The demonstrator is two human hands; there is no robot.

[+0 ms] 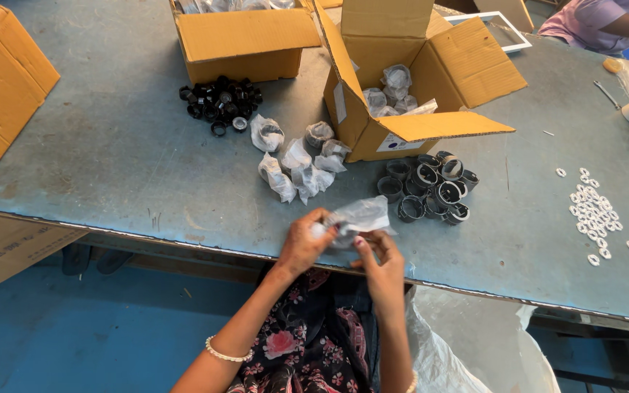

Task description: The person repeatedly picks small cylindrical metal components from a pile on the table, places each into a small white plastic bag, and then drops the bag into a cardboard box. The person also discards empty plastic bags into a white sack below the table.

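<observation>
A: Head view, only one. Entry: left hand (306,240) and right hand (380,260) meet at the near edge of the grey table (111,145), both closed on one small clear plastic bag (358,217).

B: Finger state?

A: Left fingers curled around the bag's left end, with a ring-shaped part seemingly inside; right fingertips pinched narrow on its lower edge. Neither hand is spread wide.

B: Orientation of the bag?

A: Long axis roughly 9-to-3 o'clock, loose end trailing toward 2 o'clock. The bagged part sits at the left hand's side, so the left is nearer it; the right lies at about 5 o'clock from it.

B: Surroundings?

A: Heap of bagged parts (296,164) at 11 o'clock from the hands; cluster of bare grey rings (431,189) at 1 o'clock, near. Open cardboard box (409,80) beyond, more bagged pieces inside. Black rings (221,102) at 10 o'clock, well apart. Small white rings (595,215) at 3 o'clock, far right.
</observation>
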